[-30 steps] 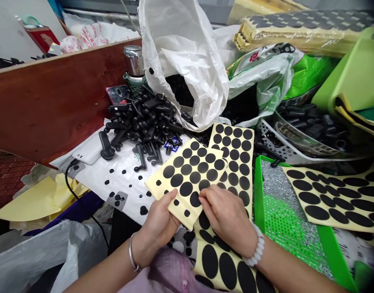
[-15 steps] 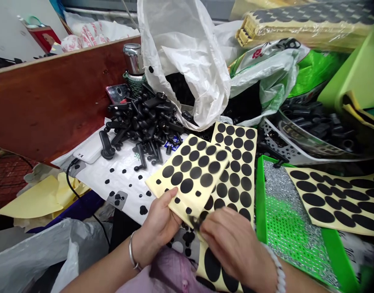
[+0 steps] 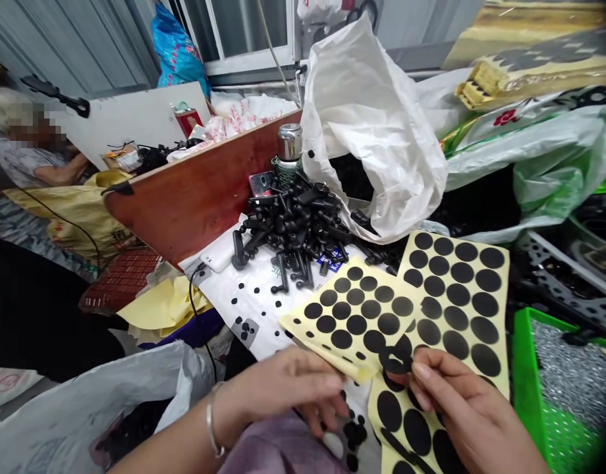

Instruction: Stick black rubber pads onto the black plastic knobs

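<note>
A pale yellow sheet [image 3: 303,320] with rows of black round stickers [image 3: 356,324] lies in front of me, its near edge curled up. My left hand [image 3: 293,388] is beside that edge, thumb stretched out and fingers loosely apart, with nothing visible in it. My right hand [image 3: 461,395] pinches a thin black strip with round cut-outs [image 3: 396,361] over the sheet's right corner. Below and behind it are more yellow sheets [image 3: 498,289] of black circles. Another dark strip [image 3: 406,451] lies on the nearest one.
Black plastic parts [image 3: 303,220] are heaped by a brown board [image 3: 199,197]. A white bag [image 3: 396,151] stands behind. At right is a green tray [image 3: 527,368] of small metal pieces. A phone [image 3: 218,253] with a cable lies left; a person [image 3: 36,158] sits far left.
The view has swung left, bringing another person into sight. My left hand has let go of the sheet. My right hand has moved off the sheet's corner, with the black strip now plainly in it.
</note>
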`<state>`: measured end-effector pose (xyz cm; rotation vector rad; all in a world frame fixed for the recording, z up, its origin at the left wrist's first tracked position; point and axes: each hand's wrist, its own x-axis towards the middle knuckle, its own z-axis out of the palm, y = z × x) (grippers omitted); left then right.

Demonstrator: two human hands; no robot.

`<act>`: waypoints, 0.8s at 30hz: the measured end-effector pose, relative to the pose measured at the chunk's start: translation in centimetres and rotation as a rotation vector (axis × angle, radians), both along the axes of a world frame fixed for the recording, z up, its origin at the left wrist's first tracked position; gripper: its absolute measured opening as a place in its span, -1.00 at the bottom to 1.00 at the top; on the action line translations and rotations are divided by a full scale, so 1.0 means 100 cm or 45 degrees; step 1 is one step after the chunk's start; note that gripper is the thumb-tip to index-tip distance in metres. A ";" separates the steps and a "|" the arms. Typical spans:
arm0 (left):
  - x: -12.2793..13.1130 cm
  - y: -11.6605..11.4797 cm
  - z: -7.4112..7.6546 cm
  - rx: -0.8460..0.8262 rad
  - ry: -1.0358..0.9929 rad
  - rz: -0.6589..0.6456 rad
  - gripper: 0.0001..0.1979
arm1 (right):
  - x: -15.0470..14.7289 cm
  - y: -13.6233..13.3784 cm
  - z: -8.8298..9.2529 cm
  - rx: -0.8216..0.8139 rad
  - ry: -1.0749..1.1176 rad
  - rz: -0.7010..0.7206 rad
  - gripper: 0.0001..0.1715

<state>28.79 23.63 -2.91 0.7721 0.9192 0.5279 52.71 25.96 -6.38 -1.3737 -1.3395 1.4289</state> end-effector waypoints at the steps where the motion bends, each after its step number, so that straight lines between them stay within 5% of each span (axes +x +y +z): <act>1: -0.012 0.005 0.002 0.166 0.230 0.117 -0.70 | 0.001 -0.001 -0.001 -0.001 0.011 -0.031 -0.74; 5: -0.043 0.043 0.000 0.757 1.020 0.664 -0.79 | 0.003 -0.006 0.007 0.098 -0.016 -0.110 -0.76; 9: -0.048 0.080 -0.011 0.830 1.164 0.831 -0.84 | -0.002 -0.012 0.018 0.164 -0.055 -0.126 -0.80; 17: -0.060 0.101 -0.035 0.695 0.810 0.882 -0.44 | 0.000 -0.015 0.010 0.195 -0.058 -0.212 -0.80; 24: -0.060 0.048 -0.004 0.449 0.267 0.721 -0.73 | -0.016 0.001 0.036 0.124 0.195 -0.088 -0.84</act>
